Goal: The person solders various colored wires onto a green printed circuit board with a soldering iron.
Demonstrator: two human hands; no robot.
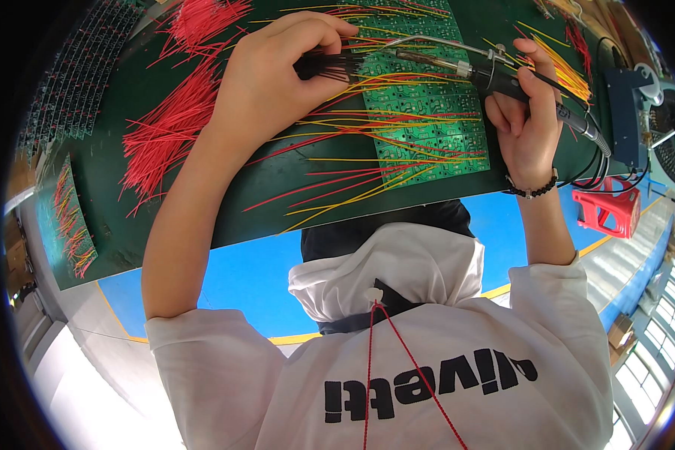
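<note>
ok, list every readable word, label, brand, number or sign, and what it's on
White fabric shirt: large black printed lettering, upside down, legible; I don't copy wording.
Green rectangular circuit boards: any markings too small to read.
Black cylindrical tool handle: any lettering too small to read.
I can make out no other text.

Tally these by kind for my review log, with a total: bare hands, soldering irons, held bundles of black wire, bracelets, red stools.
Hands: 2, left hand and right hand
Soldering iron: 1
Black wire bundle: 1
Bracelet: 1
Red stool: 1
Total: 6
</note>
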